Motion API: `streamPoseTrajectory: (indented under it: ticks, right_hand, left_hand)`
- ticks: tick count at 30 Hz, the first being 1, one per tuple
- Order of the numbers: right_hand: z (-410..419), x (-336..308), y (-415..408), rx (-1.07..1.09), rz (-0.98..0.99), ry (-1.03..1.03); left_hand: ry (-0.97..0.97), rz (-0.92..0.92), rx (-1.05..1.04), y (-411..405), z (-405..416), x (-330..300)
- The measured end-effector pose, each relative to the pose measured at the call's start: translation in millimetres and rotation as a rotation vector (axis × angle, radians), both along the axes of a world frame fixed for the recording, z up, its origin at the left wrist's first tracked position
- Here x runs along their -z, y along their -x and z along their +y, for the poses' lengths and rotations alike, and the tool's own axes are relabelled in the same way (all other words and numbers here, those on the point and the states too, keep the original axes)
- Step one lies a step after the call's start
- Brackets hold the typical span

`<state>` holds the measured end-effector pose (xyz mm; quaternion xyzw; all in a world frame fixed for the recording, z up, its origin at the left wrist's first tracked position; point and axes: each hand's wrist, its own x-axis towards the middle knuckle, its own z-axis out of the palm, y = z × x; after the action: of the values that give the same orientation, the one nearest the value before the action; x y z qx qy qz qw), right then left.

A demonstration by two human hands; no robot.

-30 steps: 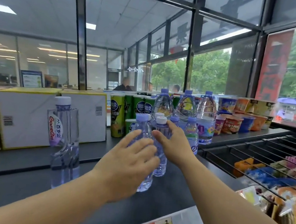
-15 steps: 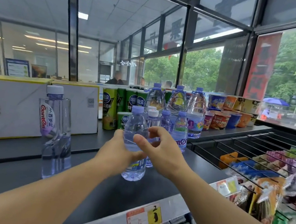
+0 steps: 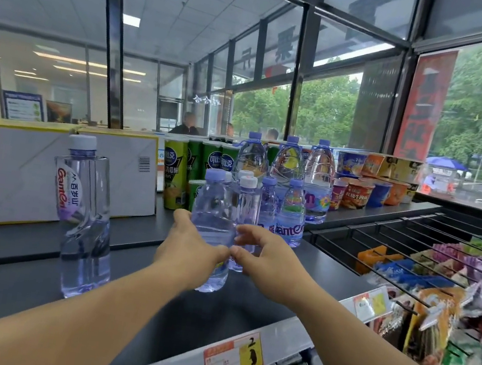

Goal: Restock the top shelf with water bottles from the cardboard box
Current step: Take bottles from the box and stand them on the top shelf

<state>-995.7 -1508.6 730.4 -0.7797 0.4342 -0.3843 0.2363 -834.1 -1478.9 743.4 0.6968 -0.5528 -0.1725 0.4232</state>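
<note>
Left hand (image 3: 189, 249) grips a small water bottle (image 3: 213, 228) standing on the top shelf (image 3: 246, 308); right hand (image 3: 266, 258) hovers beside it, fingers relaxed, grasping nothing. Several bottles already stocked behind. Cardboard box not visible; remaining stock unknown.

Water bottle (image 3: 215, 222): clear glossy plastic. Top shelf (image 3: 13, 298): dark matt, smooth. Boxes (image 3: 16, 167): matt cardboard.

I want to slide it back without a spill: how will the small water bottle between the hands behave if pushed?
The small water bottle looks full, so probably heavy for its size. It is tall on a narrow base, so a push high up may tip it; the left hand grips low. Its thin clear wall may dent under squeezing. The top shelf looks smooth, so it should slide.
</note>
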Motion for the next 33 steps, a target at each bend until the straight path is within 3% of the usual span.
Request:
streamPoseTrajectory:
  ticks: [8,17,33]
  right_hand:
    - [-17.2,-1.6,6.6,0.294,0.294,-0.071]
    - [-31.8,2.6,-4.9,0.335,0.233,-0.107]
    - [-41.7,3.9,-22.2,0.323,0.237,-0.059]
  left_hand:
    - [-0.027,-0.009,-0.291,-41.6,-23.9,-5.2]
    - [-0.032,0.082,-0.213,-52.5,-53.4,-6.1]
    - [-0.069,0.081,-0.152,-61.3,-56.5,-6.8]
